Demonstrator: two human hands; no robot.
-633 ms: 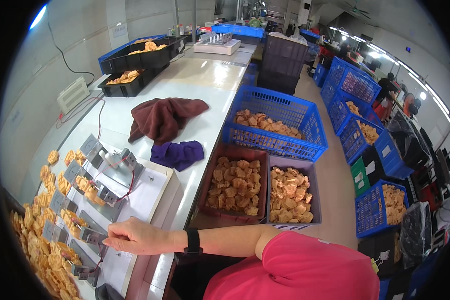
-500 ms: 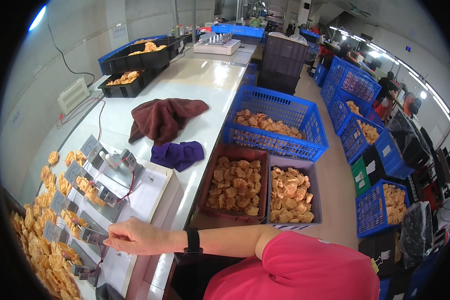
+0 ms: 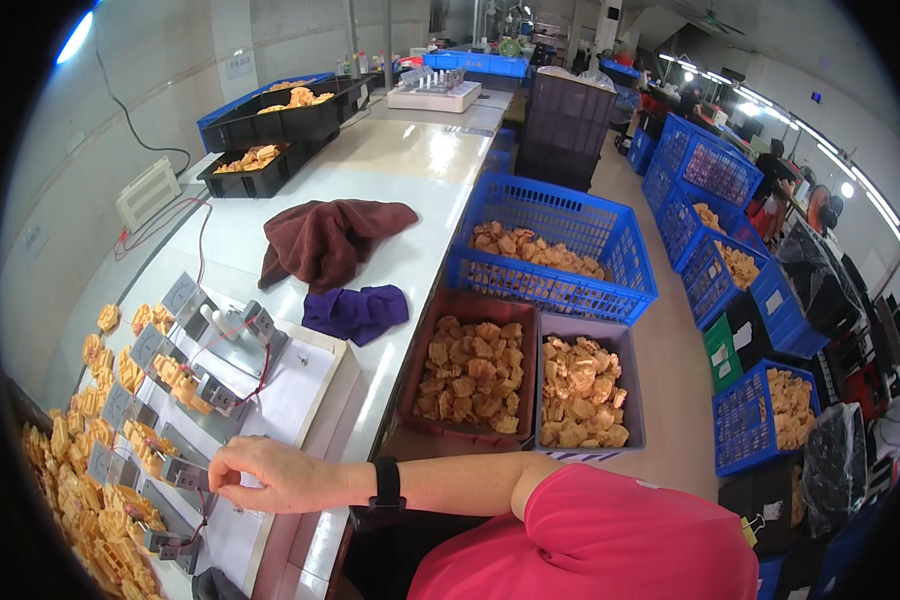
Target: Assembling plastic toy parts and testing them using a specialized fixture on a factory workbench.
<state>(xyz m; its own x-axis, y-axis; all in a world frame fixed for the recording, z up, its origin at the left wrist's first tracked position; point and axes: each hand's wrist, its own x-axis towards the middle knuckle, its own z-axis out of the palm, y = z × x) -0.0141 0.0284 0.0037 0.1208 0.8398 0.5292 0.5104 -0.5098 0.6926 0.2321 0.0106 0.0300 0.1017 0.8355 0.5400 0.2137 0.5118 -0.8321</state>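
My right hand [image 3: 275, 476] reaches across the bench from the right, a dark band round its wrist. Its fingers are curled into a pinch right beside the metal block of a grey clamp fixture [image 3: 185, 473]; whatever lies between the fingertips is hidden. That fixture holds a yellow-tan ridged piece [image 3: 150, 447]. Several similar fixtures stand in a slanting row on a white board [image 3: 310, 380], with thin red wires at their blocks. Behind them spreads a heap of yellow-tan pieces [image 3: 80, 480]. My left hand is not in view.
On the bench lie a brown cloth [image 3: 325, 240] and a purple cloth [image 3: 355, 312]. Black trays [image 3: 255, 180] of pieces stand farther back. Beside the bench are a red-brown bin [image 3: 405, 405], a grey bin [image 3: 638, 395] and a blue crate [image 3: 570, 298], all holding pieces.
My right hand has lifted slightly, and its fingers have shifted at the fixture's block, with a gap now showing inside their curl. The fixtures and pieces look unmoved.
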